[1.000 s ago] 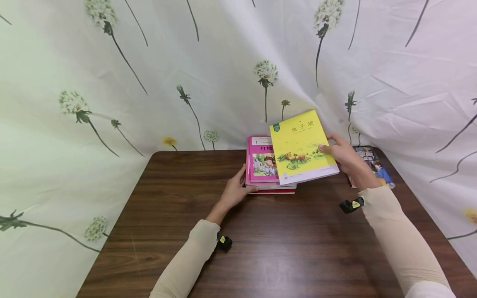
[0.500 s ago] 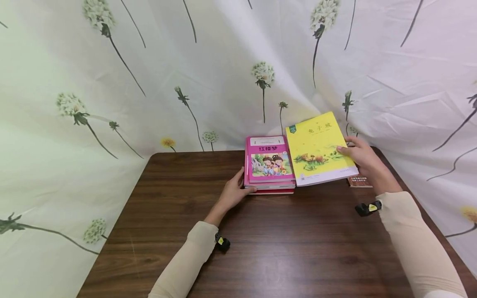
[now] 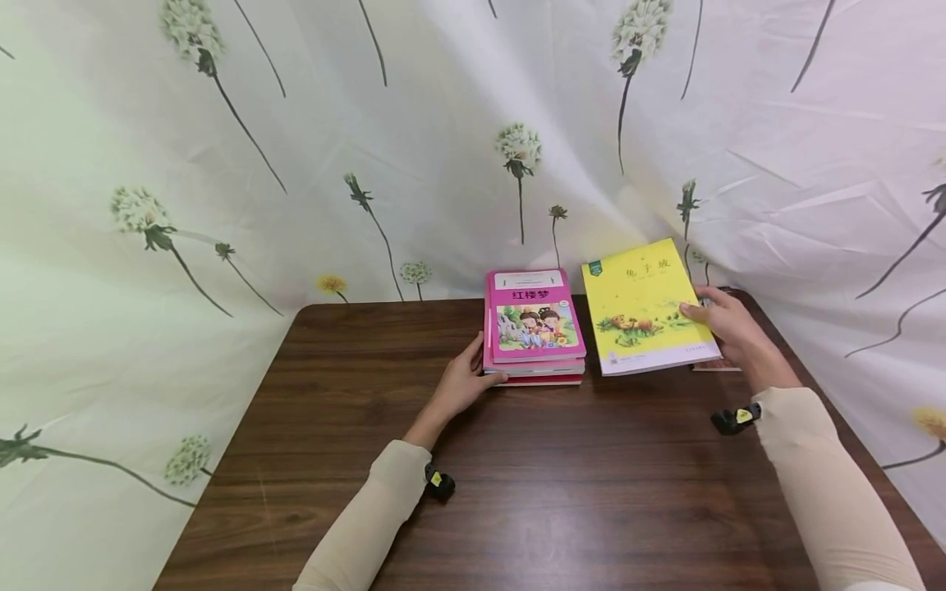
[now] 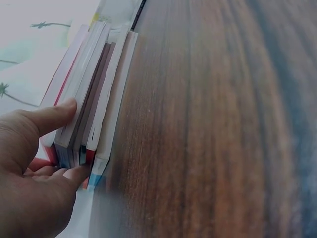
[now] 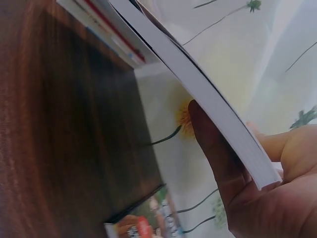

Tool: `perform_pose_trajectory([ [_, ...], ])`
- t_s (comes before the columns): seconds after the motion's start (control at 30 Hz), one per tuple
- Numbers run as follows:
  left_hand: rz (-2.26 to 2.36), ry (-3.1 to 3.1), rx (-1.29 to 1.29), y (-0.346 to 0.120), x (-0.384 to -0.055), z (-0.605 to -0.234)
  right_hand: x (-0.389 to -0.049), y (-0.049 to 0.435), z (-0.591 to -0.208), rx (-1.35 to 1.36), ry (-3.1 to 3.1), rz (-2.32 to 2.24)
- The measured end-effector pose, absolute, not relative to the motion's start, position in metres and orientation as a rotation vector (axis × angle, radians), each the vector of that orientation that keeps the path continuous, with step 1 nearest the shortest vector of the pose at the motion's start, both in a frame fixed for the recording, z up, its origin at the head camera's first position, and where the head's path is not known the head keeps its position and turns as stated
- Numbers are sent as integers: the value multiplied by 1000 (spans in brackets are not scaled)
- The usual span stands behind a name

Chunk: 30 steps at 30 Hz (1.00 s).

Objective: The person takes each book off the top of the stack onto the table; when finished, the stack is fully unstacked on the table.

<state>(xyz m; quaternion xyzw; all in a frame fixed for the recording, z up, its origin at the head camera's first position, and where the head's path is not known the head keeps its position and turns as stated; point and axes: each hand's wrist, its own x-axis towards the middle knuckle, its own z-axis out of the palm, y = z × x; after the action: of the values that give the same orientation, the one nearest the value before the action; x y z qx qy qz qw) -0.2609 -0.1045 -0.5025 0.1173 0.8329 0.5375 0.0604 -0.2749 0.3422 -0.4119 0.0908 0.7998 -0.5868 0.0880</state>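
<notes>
In the head view my right hand (image 3: 727,328) pinches the right side of a yellow book (image 3: 643,304), thumb on the cover. The right wrist view has my fingers under the book (image 5: 213,104) and its page edges toward the camera; it is held above the table. Left of it is a stack of books (image 3: 534,369), topped by a pink book (image 3: 538,316) with two cartoon figures. My left hand (image 3: 461,382) holds the stack's front left corner. In the left wrist view the thumb of my left hand (image 4: 42,148) presses the page edges, and the fingers curl round the corner.
Partly hidden behind my right hand, another book (image 5: 146,218) lies at the table's back right. The brown wooden table (image 3: 517,492) meets a white cloth (image 3: 414,164) printed with dandelions along its back edge.
My right hand has carried the yellow book rightward off the stack and slightly down, uncovering the pink book's cover. My left hand has stayed at the stack's corner.
</notes>
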Motion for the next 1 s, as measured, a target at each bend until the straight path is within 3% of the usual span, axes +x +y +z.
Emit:
perform_pose_trajectory([
  [0.57, 1646, 2502, 370, -106, -259, -502, -287, 336, -458, 367, 2405, -1643],
  [1.0, 1635, 2508, 360, -106, -259, -501, -291, 325, -473, 244, 2842, -1045],
])
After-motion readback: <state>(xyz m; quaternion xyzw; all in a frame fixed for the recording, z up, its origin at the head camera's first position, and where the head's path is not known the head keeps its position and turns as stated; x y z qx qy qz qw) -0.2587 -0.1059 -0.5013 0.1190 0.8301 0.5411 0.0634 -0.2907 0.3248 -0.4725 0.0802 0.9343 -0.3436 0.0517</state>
